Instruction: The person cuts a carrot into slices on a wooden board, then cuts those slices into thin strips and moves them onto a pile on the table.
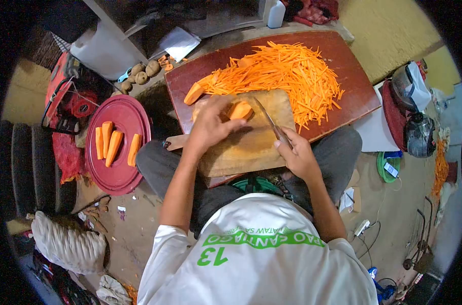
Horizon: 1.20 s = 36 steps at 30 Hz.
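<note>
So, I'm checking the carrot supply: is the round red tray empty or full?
Neither: four peeled carrots lie on the tray, with much of it bare.

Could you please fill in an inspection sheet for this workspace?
Surface: dark red board, with a cutting board lying partly over it.
Job's things: heap of carrot strips on the red board; a carrot piece on the cutting board; four peeled carrots on a round red lid.
Clutter: round brown items beyond the lid; scraps on the floor.
Hands: right hand grips a knife; left hand at the carrot piece, contact unclear.
Cables: dark cable looping on the floor to the right.
Surroundings: pale sack on the left; no co-worker seen.
</note>
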Each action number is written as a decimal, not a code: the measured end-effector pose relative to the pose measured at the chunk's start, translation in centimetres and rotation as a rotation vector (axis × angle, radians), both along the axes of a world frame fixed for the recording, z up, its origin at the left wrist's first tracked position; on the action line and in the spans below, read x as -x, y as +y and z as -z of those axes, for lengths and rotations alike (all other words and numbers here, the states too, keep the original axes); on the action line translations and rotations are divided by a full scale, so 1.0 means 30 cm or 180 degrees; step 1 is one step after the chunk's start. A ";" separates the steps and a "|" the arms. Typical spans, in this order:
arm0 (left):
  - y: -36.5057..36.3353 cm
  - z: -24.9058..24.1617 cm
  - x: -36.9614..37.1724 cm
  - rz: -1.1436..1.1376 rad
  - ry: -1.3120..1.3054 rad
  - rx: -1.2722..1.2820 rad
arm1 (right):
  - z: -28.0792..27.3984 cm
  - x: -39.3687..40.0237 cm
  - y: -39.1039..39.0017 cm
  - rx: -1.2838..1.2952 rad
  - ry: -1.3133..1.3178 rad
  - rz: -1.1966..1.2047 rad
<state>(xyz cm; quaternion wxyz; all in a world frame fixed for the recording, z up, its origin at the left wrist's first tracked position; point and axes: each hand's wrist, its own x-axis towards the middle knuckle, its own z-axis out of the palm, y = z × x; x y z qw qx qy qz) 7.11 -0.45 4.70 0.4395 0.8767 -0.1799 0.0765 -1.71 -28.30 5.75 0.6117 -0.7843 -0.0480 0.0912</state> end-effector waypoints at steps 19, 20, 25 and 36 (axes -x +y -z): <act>-0.092 -0.031 0.044 -0.0070 0.0227 -0.0544 | -0.017 0.008 0.018 0.0433 -0.0109 -0.0076; -0.102 -0.035 0.036 -0.0030 0.0195 -0.0506 | -0.005 0.008 0.013 0.0366 -0.0182 -0.0085; -0.092 0.004 0.024 0.0103 0.0030 -0.0438 | 0.056 -0.009 -0.008 0.0144 -0.0347 -0.0133; -0.013 0.087 0.255 -0.0797 -0.0713 0.0052 | -0.056 0.031 0.029 0.0686 -0.0220 -0.0259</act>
